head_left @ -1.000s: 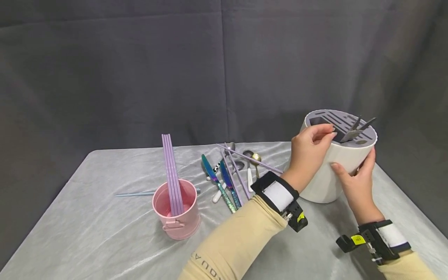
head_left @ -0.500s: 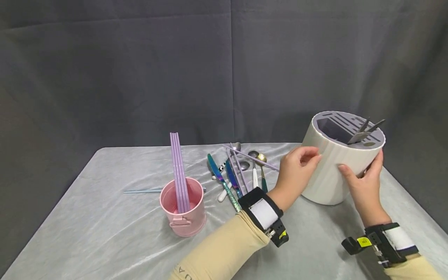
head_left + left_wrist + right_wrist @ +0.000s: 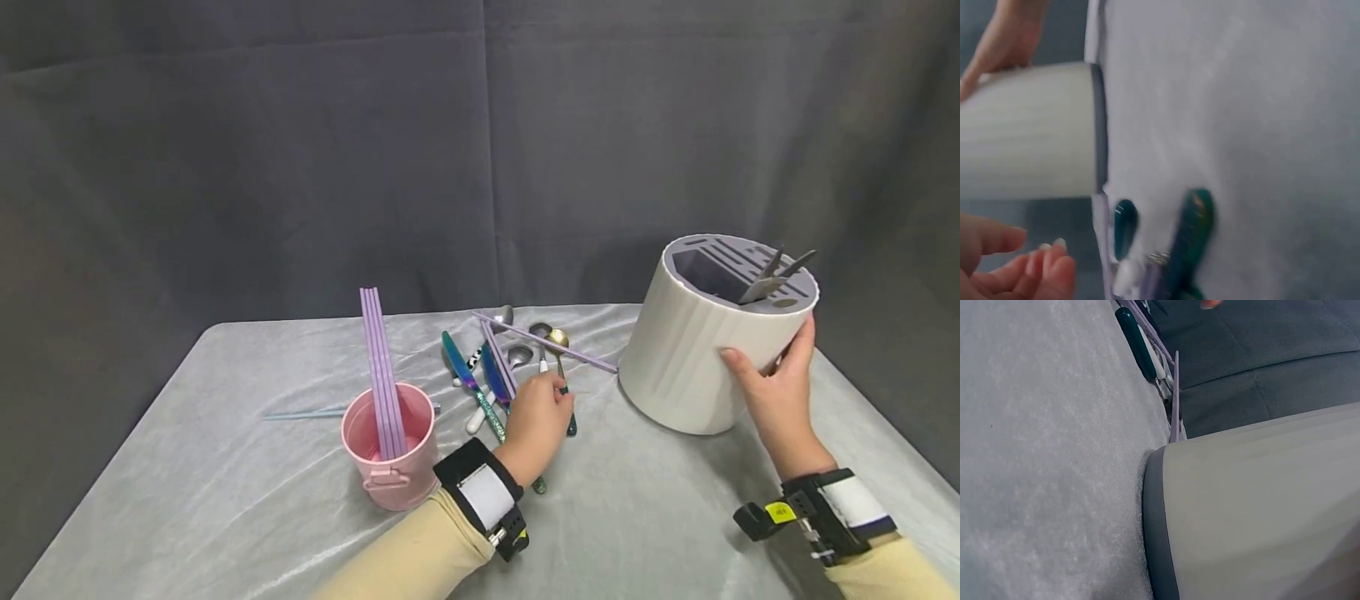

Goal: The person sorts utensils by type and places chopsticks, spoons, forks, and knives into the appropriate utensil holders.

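Note:
My left hand [image 3: 536, 421] hovers over the near end of the cutlery pile, fingers loosely bent. The left wrist view shows a gap between thumb and fingertips, with nothing held. Just beyond it lie a gold spoon [image 3: 557, 337] with a dark green handle, lilac chopsticks [image 3: 577, 356] and a blue-green table knife [image 3: 457, 360]. On the right my right hand [image 3: 783, 400] grips the side of a white round knife block [image 3: 697, 358], thumb in front, other fingers partly hidden behind. Grey metal pieces [image 3: 763, 287] poke out of its slotted top, by a wide opening.
A pink pail [image 3: 397, 485] left of the pile holds several upright lilac chopsticks [image 3: 381, 375]. Behind it lies a thin blue stick [image 3: 303, 414]. Dark cloth [image 3: 337, 167] hangs at the table's back edge.
My left hand has gone from the knife block's top opening, down and left to the cutlery pile. The right hand keeps its hold on the block.

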`<state>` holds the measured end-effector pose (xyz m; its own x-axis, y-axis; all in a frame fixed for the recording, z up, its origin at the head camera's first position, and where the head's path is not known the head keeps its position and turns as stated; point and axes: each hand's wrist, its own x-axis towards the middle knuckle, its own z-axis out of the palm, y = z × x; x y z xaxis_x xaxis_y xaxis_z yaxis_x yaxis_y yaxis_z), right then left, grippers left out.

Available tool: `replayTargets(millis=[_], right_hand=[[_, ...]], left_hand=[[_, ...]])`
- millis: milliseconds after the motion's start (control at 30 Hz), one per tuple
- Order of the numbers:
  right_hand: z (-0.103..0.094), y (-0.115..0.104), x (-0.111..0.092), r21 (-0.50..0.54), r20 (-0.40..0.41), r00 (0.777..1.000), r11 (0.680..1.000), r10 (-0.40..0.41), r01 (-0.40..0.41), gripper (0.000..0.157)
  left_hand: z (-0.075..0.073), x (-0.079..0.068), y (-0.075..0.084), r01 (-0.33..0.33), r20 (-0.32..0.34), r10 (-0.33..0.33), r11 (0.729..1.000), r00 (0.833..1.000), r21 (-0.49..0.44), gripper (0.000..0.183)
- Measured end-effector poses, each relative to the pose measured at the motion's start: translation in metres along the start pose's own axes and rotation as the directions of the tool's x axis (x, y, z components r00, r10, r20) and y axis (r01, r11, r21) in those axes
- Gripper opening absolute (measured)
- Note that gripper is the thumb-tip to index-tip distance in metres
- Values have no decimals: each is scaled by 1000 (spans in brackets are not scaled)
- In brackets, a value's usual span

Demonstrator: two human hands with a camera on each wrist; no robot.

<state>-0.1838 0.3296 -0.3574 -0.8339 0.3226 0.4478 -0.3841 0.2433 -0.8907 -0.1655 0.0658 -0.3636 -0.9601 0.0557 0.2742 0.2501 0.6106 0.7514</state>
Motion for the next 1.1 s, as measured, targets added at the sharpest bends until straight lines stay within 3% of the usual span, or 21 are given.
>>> replayTargets(millis=[100, 233, 433, 900, 1100], right_hand=[[1, 1, 0, -6, 4, 1000, 1000, 12, -12, 96], [1, 2, 0, -32, 5, 1000, 999, 30, -30, 96], [1, 3, 0, -19, 1, 1000, 1000, 25, -25, 96], [-1, 1, 0, -62, 4, 999, 997, 51, -50, 98], [-2, 0, -2, -70, 6, 998, 996, 55, -54, 97]], left_hand=[[1, 2, -5, 76, 49, -79, 995, 996, 65, 15], [11, 5, -7, 110, 70, -122, 982, 990, 152, 19], [21, 11, -5, 164, 52, -182, 955, 982, 249, 22], [31, 22, -11, 192, -43, -192, 889, 981, 415, 16], [32, 22, -7, 180, -29, -185, 890, 982, 418, 16]])
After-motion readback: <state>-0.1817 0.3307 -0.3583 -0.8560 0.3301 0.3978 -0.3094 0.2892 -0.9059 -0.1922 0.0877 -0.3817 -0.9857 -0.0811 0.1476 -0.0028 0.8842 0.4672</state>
